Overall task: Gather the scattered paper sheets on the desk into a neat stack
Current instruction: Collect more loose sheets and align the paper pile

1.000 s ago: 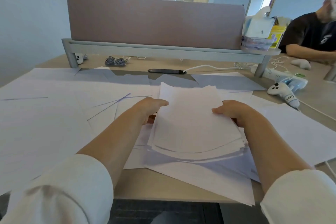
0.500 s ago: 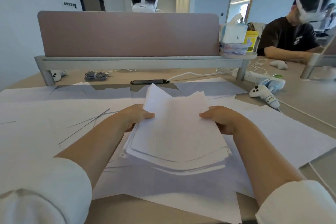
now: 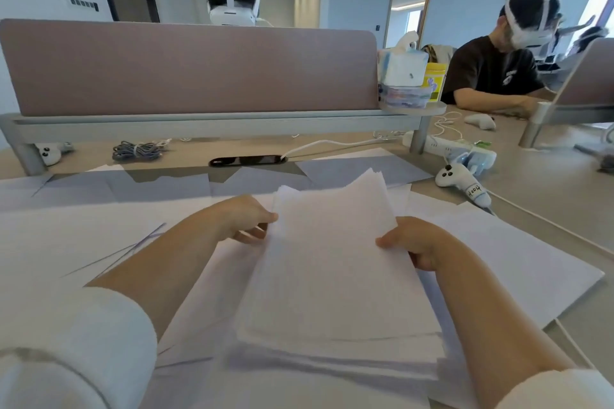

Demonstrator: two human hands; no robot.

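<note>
Pale counter (image 3: 548, 183) runs back to a mauve divider (image 3: 192, 70). On its shelf end a clear box (image 3: 403, 98) holds colourful bits too small to tell, under a tissue pack (image 3: 403, 66). The left hand (image 3: 246, 219) and right hand (image 3: 415, 242) grip the paper stack (image 3: 335, 276) by its side edges, thumbs on top, fingers curled under. Loose sheets (image 3: 83, 242) spread around it. Bare counter lies at right, past a white controller (image 3: 465, 184).
</note>
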